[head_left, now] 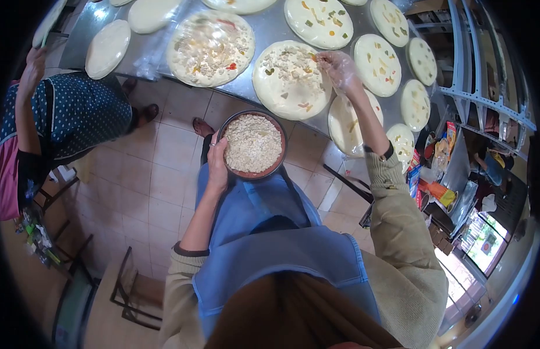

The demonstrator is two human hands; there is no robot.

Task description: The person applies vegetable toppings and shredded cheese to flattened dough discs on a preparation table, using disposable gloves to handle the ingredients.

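Note:
My left hand (217,160) grips the near-left rim of a round dark-rimmed bowl (283,152), which is full of pale crumbly bits (252,142). Over the right edge of a round of pale dough (276,96), my right hand (340,70) has its fingers drawn together, pointing down; what they hold, if anything, is hidden. That dough carries pale crumbs and a few green and orange pieces. To its left lies another dough round (188,64), covered with crumbs and red and orange pieces, under a shiny, partly blurred patch. A dough round with coloured pieces (377,65) lies right of my right hand.
Several more dough rounds, some plain (109,47), cover the metal table (159,52). At the left stands another person in a dotted apron (87,113). Metal shelving (485,104) and packets (418,174) are on the right. A chair (127,291) stands behind on the left.

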